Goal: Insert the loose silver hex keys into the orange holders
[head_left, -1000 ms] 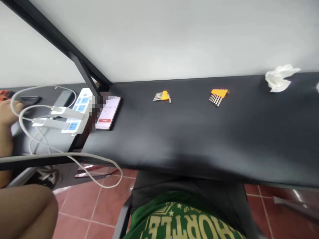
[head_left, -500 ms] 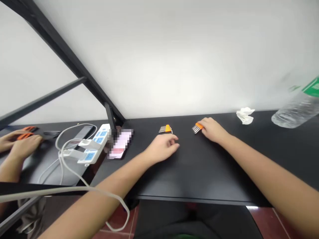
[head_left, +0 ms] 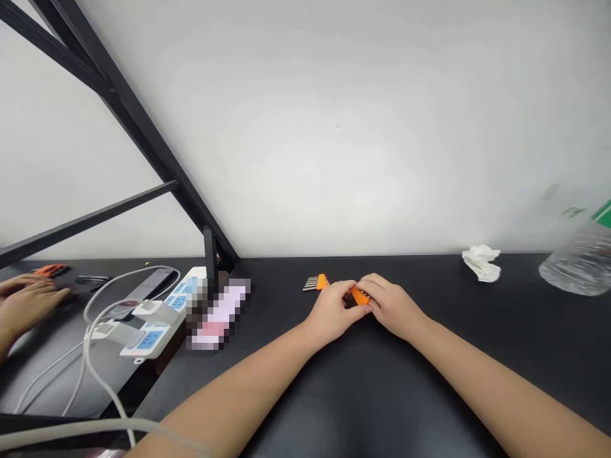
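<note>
Both my hands meet over the black table, close around an orange-holdered hex key set (head_left: 359,296). Fingers and thumb of my left hand (head_left: 328,316) are curled against its left side. On the other side, my right hand (head_left: 395,310) grips it with bent fingers. Most of its metal keys are hidden by the hands. A second hex key set (head_left: 323,281), also with an orange holder, lies flat just behind my left hand, its metal ends pointing left.
A phone (head_left: 223,315) and a white power strip (head_left: 179,302) with plugs and cables lie left. Crumpled tissue (head_left: 482,263) and a plastic bottle (head_left: 582,264) are right. Another person's hands (head_left: 31,305) work at far left. A black metal frame (head_left: 143,137) rises there.
My right hand has brought its hex key set leftward to my left hand, which has closed on it. The second set stays lying there. My view has tilted upward.
</note>
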The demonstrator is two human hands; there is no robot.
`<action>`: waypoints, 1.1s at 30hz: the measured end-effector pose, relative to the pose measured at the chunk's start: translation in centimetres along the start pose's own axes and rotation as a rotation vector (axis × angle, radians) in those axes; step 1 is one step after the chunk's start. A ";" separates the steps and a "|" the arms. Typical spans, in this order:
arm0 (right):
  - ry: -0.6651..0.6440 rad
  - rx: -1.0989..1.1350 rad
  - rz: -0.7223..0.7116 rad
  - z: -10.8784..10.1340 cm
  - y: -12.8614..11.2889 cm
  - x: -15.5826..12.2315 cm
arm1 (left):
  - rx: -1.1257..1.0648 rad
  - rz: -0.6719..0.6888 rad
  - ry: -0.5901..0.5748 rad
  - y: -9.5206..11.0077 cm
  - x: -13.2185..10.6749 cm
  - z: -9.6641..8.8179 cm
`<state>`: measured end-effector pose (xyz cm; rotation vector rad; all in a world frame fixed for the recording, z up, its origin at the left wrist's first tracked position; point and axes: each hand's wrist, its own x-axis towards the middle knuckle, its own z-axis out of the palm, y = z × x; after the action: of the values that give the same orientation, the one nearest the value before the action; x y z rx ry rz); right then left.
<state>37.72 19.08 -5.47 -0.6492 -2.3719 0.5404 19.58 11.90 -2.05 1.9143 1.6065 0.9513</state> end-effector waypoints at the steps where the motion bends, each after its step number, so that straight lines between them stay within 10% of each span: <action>1: -0.015 0.034 0.048 0.0 0.0 0.1 | 0.037 0.024 0.013 -0.2 -0.1 0.1; 19: -0.382 1.112 0.630 -1.4 -0.9 0.2 | 0.044 0.306 0.079 -2.0 -0.9 0.5; 28: -0.207 0.967 0.579 -0.3 -1.9 0.1 | -0.032 0.365 0.222 -1.7 -0.8 1.4; 33: -0.315 1.124 0.672 -0.4 -2.3 -0.2 | -0.079 0.353 0.190 -1.7 -0.9 1.2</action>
<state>37.39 17.21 -4.10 -0.7976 -1.5964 2.1486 19.28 11.49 -4.30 2.1473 1.3262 1.3534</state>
